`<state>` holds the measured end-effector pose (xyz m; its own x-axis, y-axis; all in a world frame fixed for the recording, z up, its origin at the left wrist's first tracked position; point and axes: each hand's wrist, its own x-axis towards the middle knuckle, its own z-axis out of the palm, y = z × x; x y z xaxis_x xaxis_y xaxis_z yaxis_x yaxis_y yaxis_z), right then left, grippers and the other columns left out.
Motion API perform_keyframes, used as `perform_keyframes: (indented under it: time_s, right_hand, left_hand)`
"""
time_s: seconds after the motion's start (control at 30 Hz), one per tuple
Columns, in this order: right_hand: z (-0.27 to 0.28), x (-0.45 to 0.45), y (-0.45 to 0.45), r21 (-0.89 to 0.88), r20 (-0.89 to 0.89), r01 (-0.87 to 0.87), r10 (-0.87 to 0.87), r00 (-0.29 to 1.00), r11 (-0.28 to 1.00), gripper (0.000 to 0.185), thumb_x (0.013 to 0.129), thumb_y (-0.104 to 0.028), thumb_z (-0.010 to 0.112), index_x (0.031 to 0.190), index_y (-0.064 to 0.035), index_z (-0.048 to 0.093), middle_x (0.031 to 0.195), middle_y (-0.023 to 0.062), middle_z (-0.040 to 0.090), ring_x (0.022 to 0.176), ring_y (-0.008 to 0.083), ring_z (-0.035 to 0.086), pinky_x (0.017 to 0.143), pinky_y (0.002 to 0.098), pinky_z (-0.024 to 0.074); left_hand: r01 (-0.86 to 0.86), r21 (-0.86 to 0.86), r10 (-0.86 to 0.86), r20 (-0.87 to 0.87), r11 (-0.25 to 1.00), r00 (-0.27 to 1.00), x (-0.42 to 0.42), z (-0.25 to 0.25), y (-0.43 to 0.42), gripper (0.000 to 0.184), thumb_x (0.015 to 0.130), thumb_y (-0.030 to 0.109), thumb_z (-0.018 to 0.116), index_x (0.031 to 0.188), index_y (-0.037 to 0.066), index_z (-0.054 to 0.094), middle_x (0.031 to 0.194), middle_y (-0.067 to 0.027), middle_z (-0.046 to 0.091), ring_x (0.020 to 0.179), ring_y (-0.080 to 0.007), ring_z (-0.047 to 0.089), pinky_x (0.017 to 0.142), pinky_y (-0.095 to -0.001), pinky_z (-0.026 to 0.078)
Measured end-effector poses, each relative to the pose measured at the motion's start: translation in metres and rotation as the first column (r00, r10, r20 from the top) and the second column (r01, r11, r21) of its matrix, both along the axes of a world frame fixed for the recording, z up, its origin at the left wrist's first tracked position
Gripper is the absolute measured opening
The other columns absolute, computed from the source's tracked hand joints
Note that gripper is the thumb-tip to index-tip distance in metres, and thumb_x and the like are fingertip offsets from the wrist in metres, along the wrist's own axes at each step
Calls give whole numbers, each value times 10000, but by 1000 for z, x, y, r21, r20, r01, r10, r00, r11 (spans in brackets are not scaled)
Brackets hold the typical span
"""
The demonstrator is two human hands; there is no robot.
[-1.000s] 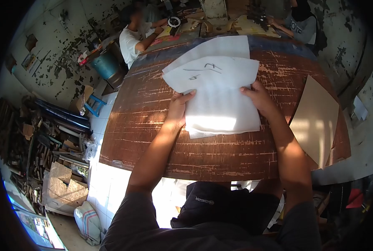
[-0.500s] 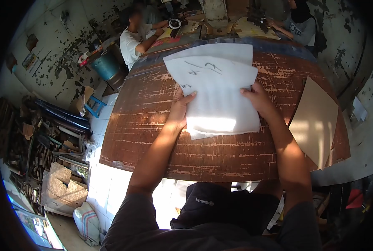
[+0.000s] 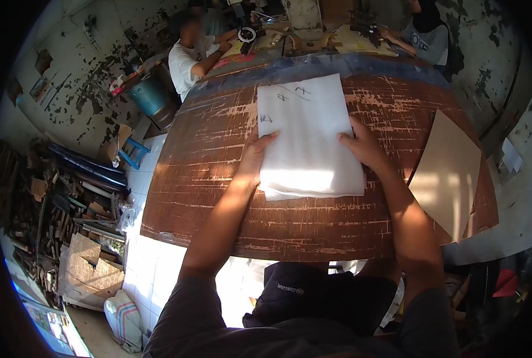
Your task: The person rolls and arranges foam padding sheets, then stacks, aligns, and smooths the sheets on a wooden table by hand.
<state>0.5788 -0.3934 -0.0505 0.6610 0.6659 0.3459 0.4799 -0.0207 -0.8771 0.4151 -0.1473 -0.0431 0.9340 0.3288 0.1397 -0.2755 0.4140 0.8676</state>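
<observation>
Between my two hands is a stack of thin white sheets (image 3: 311,143), foam-like in look, with dark handwritten marks near the top. My left hand (image 3: 255,154) grips its left edge, thumb on top and fingers hidden at the side. On the opposite edge my right hand (image 3: 364,145) holds it the same way. Sunlight falls across the near end, where a lower sheet sticks out a little. Beneath the stack is the worn brown tabletop (image 3: 200,179); whether the sheets rest on it I cannot tell.
A tan board (image 3: 448,179) lies at the table's right side. Clear plastic sheeting (image 3: 391,64) covers the far edge. Beyond it, a person in white (image 3: 185,62) and another in grey (image 3: 430,45) work at machines. Scrap pieces (image 3: 51,221) and a blue stool (image 3: 135,152) are at left.
The fanned sheets have come together into one neater stack. It has straightened and shifted slightly left, with both hands still on its edges.
</observation>
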Motion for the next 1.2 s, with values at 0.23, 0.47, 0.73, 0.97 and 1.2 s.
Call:
perform_keyframes:
  time_s: [0.23, 0.47, 0.73, 0.97, 1.2]
  right_hand:
    - [-6, 4, 4, 0, -18, -11, 11, 1000, 1000, 480, 962, -146, 631, 1401, 9, 512, 1236, 164, 672, 1097, 238, 653, 961, 382, 512]
    - [1, 0, 7, 50, -42, -3, 5, 999, 999, 418, 1003, -254, 652, 1322, 10, 595, 1173, 144, 700, 1057, 217, 660, 941, 368, 513]
    - [21, -9, -1, 230, -338, -25, 104, 935, 973, 368, 964, -214, 673, 1252, 14, 644, 1090, 96, 707, 971, 170, 659, 884, 324, 515]
    - [24, -10, -3, 146, -475, -32, 99, 874, 989, 408, 926, -258, 699, 1225, 17, 653, 1063, 100, 709, 939, 180, 666, 852, 339, 528]
    - [14, -7, 0, 132, -336, -15, 59, 940, 991, 403, 948, -246, 701, 1255, 7, 640, 1103, 110, 710, 961, 173, 664, 866, 343, 537]
  left_hand:
    - [-7, -42, 7, -15, 999, 1000, 0, 1, -2, 438, 972, 68, 579, 1383, -58, 497, 1221, -208, 653, 1039, -275, 712, 889, -390, 630]
    - [3, -39, -4, -16, 999, 1000, -1, 0, -3, 439, 974, 59, 585, 1395, -32, 495, 1240, -205, 647, 1059, -278, 707, 901, -397, 629]
    - [-4, 11, 3, 12, 1000, 1000, -3, 2, -7, 452, 952, -10, 616, 1388, -18, 498, 1234, -191, 655, 1073, -278, 706, 903, -422, 639]
    - [136, -90, -135, 16, 987, 991, -6, 10, -8, 425, 943, 3, 642, 1354, -5, 536, 1202, -166, 674, 1025, -256, 720, 874, -416, 648]
    - [74, 41, -69, -95, 996, 993, -4, 6, -9, 441, 948, 55, 678, 1352, -37, 528, 1184, -179, 678, 1023, -262, 722, 876, -409, 639]
